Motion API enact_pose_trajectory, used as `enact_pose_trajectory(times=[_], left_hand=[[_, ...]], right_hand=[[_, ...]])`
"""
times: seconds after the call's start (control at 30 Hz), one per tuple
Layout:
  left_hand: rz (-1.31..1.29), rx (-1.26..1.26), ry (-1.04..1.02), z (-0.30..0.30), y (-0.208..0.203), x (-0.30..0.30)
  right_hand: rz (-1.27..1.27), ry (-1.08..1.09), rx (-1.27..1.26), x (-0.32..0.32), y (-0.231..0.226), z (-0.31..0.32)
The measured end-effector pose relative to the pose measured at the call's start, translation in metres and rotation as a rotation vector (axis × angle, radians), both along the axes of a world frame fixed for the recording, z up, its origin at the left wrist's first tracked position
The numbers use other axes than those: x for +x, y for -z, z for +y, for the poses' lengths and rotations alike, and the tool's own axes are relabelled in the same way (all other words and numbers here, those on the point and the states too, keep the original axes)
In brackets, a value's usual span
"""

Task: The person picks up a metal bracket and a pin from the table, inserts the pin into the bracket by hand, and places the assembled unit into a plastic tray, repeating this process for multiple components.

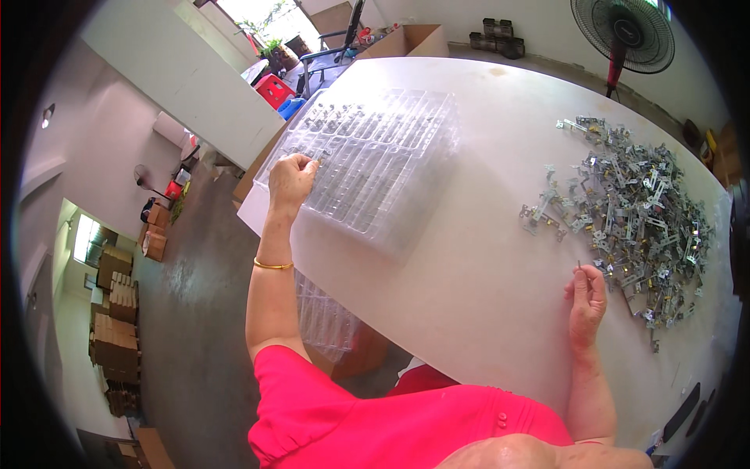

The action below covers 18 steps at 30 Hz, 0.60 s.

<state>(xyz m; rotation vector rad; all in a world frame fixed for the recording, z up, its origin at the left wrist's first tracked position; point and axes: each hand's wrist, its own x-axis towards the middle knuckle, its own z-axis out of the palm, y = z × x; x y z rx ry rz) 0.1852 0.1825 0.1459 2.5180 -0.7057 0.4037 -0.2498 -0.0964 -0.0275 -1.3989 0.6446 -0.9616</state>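
My left hand point(292, 184) reaches to the near left part of a clear plastic tray point(367, 205) on top of a tall stack of such trays. Its fingers are pinched on a small metal part point(322, 155) over one of the long compartments. Small metal pieces point(337, 117) fill the tray's far rows. My right hand point(587, 303) rests by the near left edge of a big heap of metal brackets point(652, 215). Between its thumb and fingers a thin metal piece point(579, 266) sticks up; its full shape is hidden.
The white table point(461, 289) spreads between the trays and the heap. More clear trays point(324, 313) stand below the table's left edge on a cardboard box point(361, 353). A standing fan point(623, 33) is beyond the far right edge. Dark tools point(681, 413) lie at the near right.
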Motion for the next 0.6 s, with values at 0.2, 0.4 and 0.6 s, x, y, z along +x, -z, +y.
enact_pose_trajectory(times=[0.2,0.4,0.6], left_hand=[[0.001,0.086,0.023,-0.002,0.007,0.013],[-0.034,0.199,0.013,-0.009,0.007,0.007],[-0.161,0.247,0.031,-0.014,0.01,0.009]], right_hand=[[0.01,-0.005,0.004,0.0,0.002,-0.001],[0.06,-0.002,-0.017,-0.006,0.001,0.002],[0.062,0.055,0.052,-0.001,-0.001,0.005]])
